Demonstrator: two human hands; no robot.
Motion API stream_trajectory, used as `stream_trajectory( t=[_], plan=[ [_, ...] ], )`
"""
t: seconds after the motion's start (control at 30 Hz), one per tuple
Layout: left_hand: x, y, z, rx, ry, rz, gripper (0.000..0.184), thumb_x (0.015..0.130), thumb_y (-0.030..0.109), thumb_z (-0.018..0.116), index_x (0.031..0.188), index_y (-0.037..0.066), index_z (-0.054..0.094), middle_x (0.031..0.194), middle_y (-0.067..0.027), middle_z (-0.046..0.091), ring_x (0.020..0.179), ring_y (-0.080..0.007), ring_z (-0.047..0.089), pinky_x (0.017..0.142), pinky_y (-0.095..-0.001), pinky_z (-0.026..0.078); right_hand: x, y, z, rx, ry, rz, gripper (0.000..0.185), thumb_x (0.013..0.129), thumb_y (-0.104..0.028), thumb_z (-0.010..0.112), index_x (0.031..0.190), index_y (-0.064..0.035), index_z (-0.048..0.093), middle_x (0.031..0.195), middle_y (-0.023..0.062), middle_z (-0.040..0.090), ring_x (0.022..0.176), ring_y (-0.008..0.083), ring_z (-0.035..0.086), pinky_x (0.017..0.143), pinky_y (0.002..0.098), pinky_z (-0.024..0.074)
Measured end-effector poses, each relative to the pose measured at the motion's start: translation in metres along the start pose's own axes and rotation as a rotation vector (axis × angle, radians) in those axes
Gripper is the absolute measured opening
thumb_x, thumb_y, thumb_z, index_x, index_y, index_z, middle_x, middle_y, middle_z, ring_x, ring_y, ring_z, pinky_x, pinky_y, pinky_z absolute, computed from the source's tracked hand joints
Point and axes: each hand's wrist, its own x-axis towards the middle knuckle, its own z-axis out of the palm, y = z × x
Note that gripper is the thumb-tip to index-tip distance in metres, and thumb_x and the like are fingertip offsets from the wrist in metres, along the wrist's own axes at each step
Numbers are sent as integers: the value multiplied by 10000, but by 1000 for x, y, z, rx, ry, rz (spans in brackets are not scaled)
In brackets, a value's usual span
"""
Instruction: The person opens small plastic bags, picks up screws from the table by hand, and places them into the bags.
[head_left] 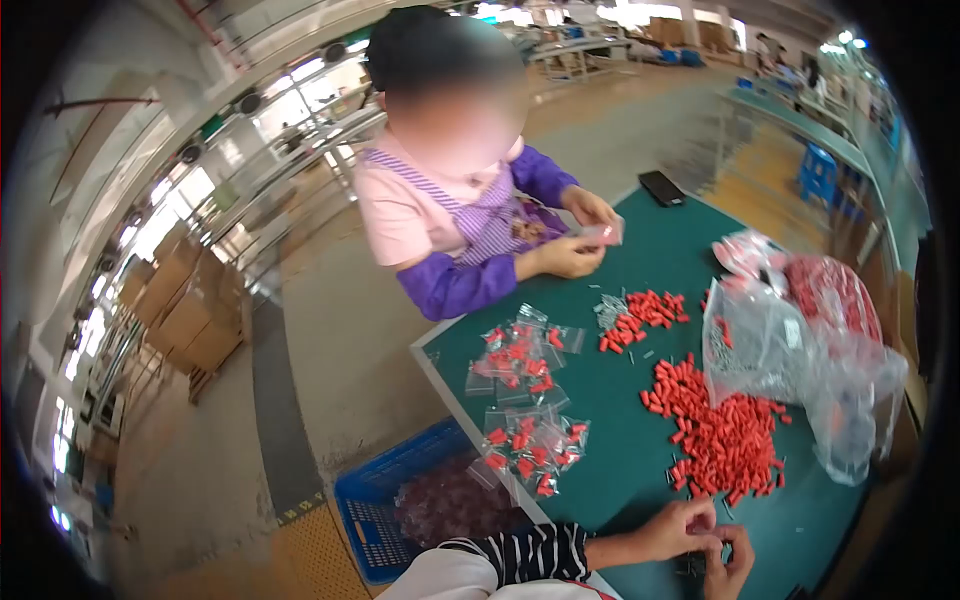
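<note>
My left hand (683,530) and my right hand (732,562) meet at the near edge of the green table. Their fingertips are pinched close together, and whatever lies between them is too small or hidden to make out. Just beyond them spreads a big heap of short red plastic pieces (722,440), like caps or plugs. Small dark bits lie on the table below my hands, too blurred to name. To the left are small clear zip bags (535,450) with red pieces inside, and a second group of filled zip bags (520,355) farther back.
Across the table a co-worker (470,220) holds a small clear bag (603,234). Near them lie a smaller red heap (655,310) and grey screws (610,310). Large plastic bags (765,335) stand at right, a black phone (662,188) at the far corner. Below left sits a blue crate (375,540).
</note>
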Motion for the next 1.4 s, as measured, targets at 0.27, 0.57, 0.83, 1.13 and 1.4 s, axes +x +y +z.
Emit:
stream_trajectory(
  t=[0.27, 0.57, 0.83, 1.13, 1.4],
  plan=[
    [4, 17, -4, 77, 23, 115, 113, 917, 95, 658, 962, -6, 633, 867, -60, 649, 785, -151, 613, 714, -299, 485, 1, 22, -15, 193, 169, 188, 120, 924, -130, 638, 933, -12, 655, 874, 40, 640, 773, 145, 560, 691, 291, 469],
    [2, 19, -5, 123, 18, 107, 98, 902, 87, 667, 911, 2, 618, 823, -52, 599, 689, -160, 552, 618, -298, 440, 0, 8, -17, 4, 210, 7, 123, 908, -114, 644, 920, 6, 668, 894, 84, 655, 799, 178, 578, 732, 323, 477],
    [2, 10, 0, 187, 73, 289, 103, 896, 74, 685, 960, 17, 627, 890, -52, 616, 685, -146, 552, 596, -278, 438, 10, 23, -20, -189, 293, -347, 147, 742, -55, 736, 798, -4, 611, 804, 96, 593, 726, 192, 557, 658, 309, 437],
    [-6, 15, -5, 142, 22, 87, 124, 929, 68, 668, 1029, 10, 623, 969, -49, 641, 817, -81, 598, 678, -232, 497, 4, 0, -18, -134, 143, -127, 64, 847, -32, 703, 868, 20, 673, 797, 89, 691, 645, 141, 645, 588, 252, 499],
    [-5, 12, -18, 120, 49, 227, 220, 967, 81, 609, 1167, -8, 590, 1011, -55, 646, 907, -103, 619, 775, -242, 511, 22, -66, 14, 94, 29, -517, 161, 895, -24, 669, 1044, 33, 646, 907, 95, 701, 825, 160, 690, 728, 285, 549]
  ],
)
